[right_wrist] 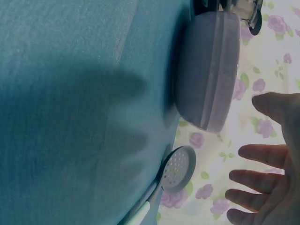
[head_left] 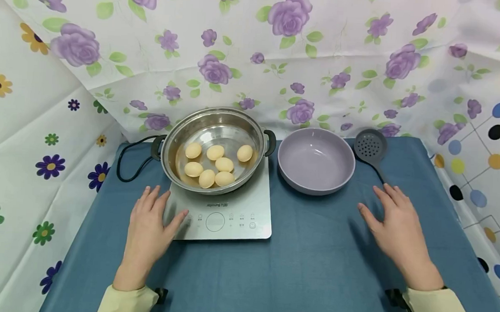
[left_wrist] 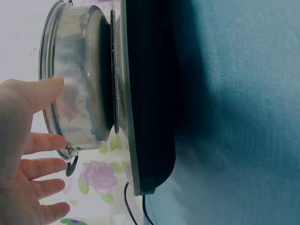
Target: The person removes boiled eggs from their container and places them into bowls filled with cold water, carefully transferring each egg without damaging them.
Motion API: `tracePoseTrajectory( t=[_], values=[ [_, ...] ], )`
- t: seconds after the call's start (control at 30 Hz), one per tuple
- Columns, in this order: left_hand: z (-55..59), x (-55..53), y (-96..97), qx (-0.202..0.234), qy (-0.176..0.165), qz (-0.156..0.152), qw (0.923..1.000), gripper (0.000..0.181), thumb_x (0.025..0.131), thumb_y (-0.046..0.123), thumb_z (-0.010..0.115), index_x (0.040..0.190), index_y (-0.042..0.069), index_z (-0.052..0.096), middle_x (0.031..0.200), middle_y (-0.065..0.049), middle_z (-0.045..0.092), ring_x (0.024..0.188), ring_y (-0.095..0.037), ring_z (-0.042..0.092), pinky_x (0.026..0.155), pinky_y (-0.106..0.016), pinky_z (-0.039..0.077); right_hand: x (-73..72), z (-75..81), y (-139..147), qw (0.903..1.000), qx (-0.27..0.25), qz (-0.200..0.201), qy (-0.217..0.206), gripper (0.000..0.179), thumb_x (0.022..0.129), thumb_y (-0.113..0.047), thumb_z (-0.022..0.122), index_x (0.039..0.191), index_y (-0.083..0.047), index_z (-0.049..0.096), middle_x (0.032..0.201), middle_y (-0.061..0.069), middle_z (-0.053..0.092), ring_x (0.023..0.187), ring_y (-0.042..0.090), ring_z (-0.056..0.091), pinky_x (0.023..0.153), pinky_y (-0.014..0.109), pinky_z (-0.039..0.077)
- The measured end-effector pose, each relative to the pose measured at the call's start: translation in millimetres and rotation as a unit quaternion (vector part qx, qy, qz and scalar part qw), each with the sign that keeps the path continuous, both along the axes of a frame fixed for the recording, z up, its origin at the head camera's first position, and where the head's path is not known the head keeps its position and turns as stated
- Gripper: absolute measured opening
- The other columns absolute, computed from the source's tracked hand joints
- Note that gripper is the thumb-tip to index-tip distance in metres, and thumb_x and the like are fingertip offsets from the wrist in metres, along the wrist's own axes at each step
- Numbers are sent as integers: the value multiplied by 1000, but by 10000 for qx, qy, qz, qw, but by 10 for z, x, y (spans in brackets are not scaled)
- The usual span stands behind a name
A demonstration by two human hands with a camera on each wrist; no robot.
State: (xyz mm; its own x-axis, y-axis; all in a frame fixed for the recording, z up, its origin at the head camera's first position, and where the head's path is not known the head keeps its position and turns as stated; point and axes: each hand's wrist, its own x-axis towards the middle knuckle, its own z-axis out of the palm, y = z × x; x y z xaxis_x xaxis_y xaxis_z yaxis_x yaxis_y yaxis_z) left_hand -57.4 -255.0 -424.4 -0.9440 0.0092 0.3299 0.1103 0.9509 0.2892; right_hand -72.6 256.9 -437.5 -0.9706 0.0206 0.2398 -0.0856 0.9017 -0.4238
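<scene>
A steel pot [head_left: 218,109] with black handles holds several pale eggs [head_left: 224,164] in shallow water. Beneath it is a white induction cooktop [head_left: 231,206]. My left hand [head_left: 148,230] hovers at the cooktop's front left corner, fingers spread, holding nothing; the left wrist view puts it beside the pot's wall [left_wrist: 75,108]. On the right, my right hand [head_left: 399,227] hangs over the cloth with spread fingers and nothing in them. Its fingertips overlap the handle of a grey slotted skimmer [head_left: 369,145] in the head view, while the right wrist view shows the skimmer [right_wrist: 178,168] lying apart from the hand.
A lilac bowl [head_left: 317,161], with nothing in it, stands between pot and skimmer. A black cord [head_left: 125,178] loops out left of the pot. Blue cloth [head_left: 295,269] covers the table. Flower-patterned sheets [head_left: 238,44] rise behind and at the left, and a dotted one [head_left: 478,198] at the right.
</scene>
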Motion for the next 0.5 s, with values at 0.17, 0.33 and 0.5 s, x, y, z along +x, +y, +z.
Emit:
tracePoseTrajectory(
  t=[0.17,0.33,0.5],
  values=[
    [20,-17,22,158,208,-29,9997,52,86,34,66,123,-1,57,128,-24,55,122,-41,47,98,-58,37,-5,34,16,9992,-138,-209,309,52,89,-39,61,125,-2,57,129,26,53,122,44,44,97,60,34],
    [19,-37,54,284,171,170,9993,39,91,28,60,119,1,61,112,-20,65,102,-36,60,82,-53,48,-11,17,62,9986,-165,-394,315,44,89,-36,61,118,-2,62,113,24,60,105,41,52,86,58,40],
    [21,-40,78,256,153,236,9993,34,90,27,60,112,0,65,106,-19,67,98,-35,61,78,-53,49,-40,-26,147,9987,-155,-473,100,43,90,-37,59,116,-3,63,104,21,62,93,36,58,73,53,44]
  ],
)
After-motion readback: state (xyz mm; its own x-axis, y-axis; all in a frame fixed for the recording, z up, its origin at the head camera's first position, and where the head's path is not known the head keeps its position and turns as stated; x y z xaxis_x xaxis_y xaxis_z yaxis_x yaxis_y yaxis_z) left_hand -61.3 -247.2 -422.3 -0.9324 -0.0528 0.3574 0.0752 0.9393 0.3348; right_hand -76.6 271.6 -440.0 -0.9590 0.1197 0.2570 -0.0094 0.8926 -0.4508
